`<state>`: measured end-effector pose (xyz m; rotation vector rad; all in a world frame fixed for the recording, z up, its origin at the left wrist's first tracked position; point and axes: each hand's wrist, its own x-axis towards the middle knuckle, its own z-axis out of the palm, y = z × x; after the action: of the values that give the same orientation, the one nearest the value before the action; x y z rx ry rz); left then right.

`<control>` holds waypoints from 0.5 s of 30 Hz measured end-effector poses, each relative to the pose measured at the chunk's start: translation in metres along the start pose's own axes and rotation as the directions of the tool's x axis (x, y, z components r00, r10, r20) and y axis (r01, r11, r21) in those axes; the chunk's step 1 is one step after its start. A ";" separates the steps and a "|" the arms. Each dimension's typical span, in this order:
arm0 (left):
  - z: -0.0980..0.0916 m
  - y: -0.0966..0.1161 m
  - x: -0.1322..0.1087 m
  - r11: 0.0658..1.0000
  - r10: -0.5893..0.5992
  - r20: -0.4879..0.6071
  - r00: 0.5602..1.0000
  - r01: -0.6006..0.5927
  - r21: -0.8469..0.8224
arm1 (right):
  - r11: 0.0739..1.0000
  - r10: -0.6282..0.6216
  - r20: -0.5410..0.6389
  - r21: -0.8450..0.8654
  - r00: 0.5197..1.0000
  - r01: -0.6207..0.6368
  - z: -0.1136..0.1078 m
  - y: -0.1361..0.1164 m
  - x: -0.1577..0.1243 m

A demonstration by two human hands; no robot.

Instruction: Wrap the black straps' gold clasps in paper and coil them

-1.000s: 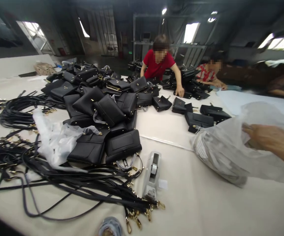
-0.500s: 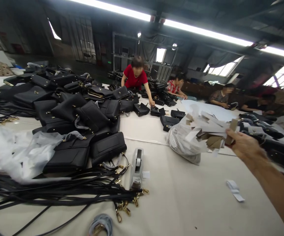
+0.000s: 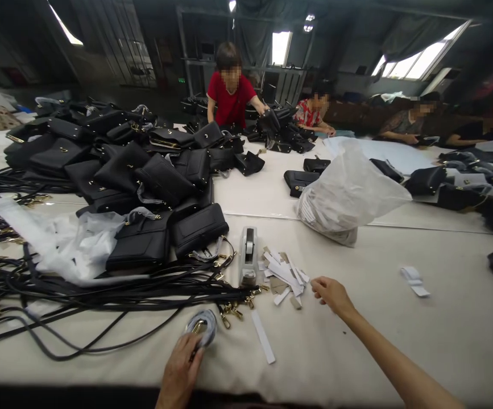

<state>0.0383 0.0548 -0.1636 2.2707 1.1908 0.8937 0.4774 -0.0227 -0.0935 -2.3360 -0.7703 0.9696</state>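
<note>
My left hand (image 3: 182,360) is closed on a coiled strap (image 3: 207,332) with grey wrapping and gold hardware, low at the table's front. My right hand (image 3: 334,294) hovers just right of a loose pile of white and brown paper strips (image 3: 286,275). Its fingers are curled, and nothing shows in them. Left of the pile stands a grey tape dispenser (image 3: 248,255). One white strip (image 3: 263,336) lies apart, between my hands. A cloudy plastic bag (image 3: 340,199) with strips inside stands beyond my right hand.
Black handbags (image 3: 144,170) are heaped at the left, with black straps (image 3: 144,295) and gold clasps in front. Crumpled clear plastic (image 3: 75,244) lies on them. A folded white strip (image 3: 414,281) is at the right. A person in red (image 3: 231,96) handles bags across the table.
My right hand has come down and left from the plastic bag, and the strips it held now lie beside the tape dispenser. My left hand has come into view at the coiled strap.
</note>
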 end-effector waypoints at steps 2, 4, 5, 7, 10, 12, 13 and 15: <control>-0.005 0.014 0.008 0.964 -0.227 0.059 0.972 0.233 -0.127 | 0.985 -0.089 0.062 -0.142 0.994 0.097 0.006 -0.009 0.005; -0.012 0.028 0.013 0.861 -0.425 0.134 0.895 0.446 -0.245 | 0.942 -0.165 0.105 -0.276 0.981 0.189 0.017 -0.021 0.015; -0.015 0.034 0.014 0.788 -0.513 0.168 0.842 0.539 -0.297 | 0.914 -0.194 0.114 -0.341 0.974 0.222 0.023 -0.027 0.020; -0.021 0.044 0.015 0.614 -0.659 0.235 0.715 0.691 -0.381 | 0.848 -0.234 0.121 -0.459 0.965 0.263 0.035 -0.038 0.033; -0.026 0.054 0.014 0.397 -0.788 0.252 0.562 0.776 -0.491 | 0.739 -0.269 0.157 -0.599 0.950 0.308 0.047 -0.048 0.045; -0.026 0.059 0.014 0.304 -0.833 0.232 0.503 0.765 -0.567 | 0.665 -0.287 0.203 -0.662 0.936 0.347 0.052 -0.048 0.047; -0.026 0.061 0.014 0.267 -0.848 0.226 0.479 0.755 -0.599 | 0.629 -0.294 0.227 -0.686 0.928 0.367 0.054 -0.047 0.046; -0.023 0.067 0.014 0.210 -0.863 0.230 0.449 0.734 -0.646 | 0.563 -0.306 0.272 -0.721 0.912 0.404 0.058 -0.045 0.042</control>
<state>0.0655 0.0315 -0.1011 0.7124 1.5353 0.8551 0.4444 0.0500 -0.1217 -2.6059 -1.9515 0.6477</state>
